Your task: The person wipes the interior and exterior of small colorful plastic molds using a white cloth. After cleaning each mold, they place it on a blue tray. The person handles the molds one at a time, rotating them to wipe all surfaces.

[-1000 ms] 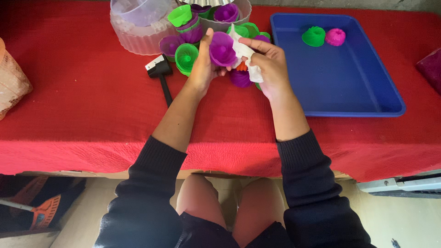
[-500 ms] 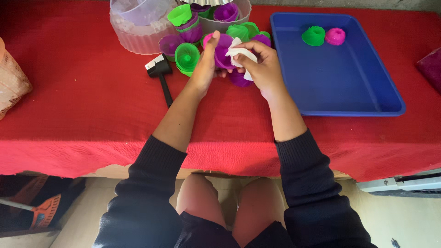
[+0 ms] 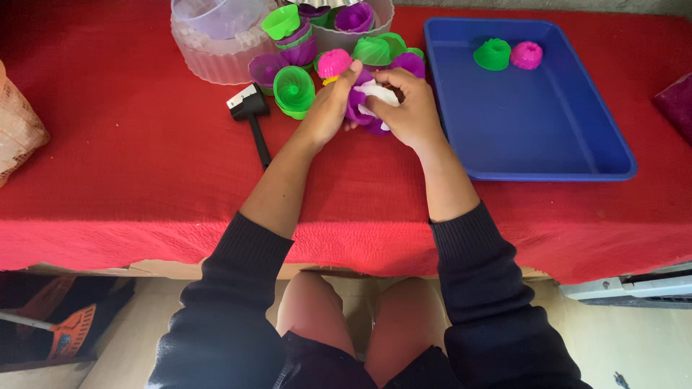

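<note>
**Purple mould held between both hands at the edge of the pile**

The purple mould (image 3: 358,101) sits directly between the two hands, over the red cloth (image 3: 144,158), just in front of the heap of moulds. The left hand (image 3: 328,108) cups it from the left side, fingers curled around its wall. The right hand (image 3: 411,108) closes over it from the right and presses a white cloth (image 3: 375,94) against or into it; how far the cloth goes in cannot be told. Both hands are closed on what they hold, and neither is nearer than the other: the mould is shared. It is round and squat, so it shows no clear long axis; which way its mouth faces is hidden by the fingers.

Just beyond the left fingertips lies a pink mould (image 3: 334,62), touching or nearly touching them. A green mould (image 3: 294,90) stands just left of the left hand, and more green and purple ones crowd behind, up against a clear tub (image 3: 216,57). A black mallet (image 3: 252,119) lies to the left, handle pointing towards the person, apart from the forearm.

To the right, the blue tray (image 3: 548,137) lies near the right hand, with bare cloth between. In its far corner rest a green tray mould (image 3: 493,54) and a pink tray mould (image 3: 527,55), side by side. The near tray rim stands between hand and tray floor.
</note>
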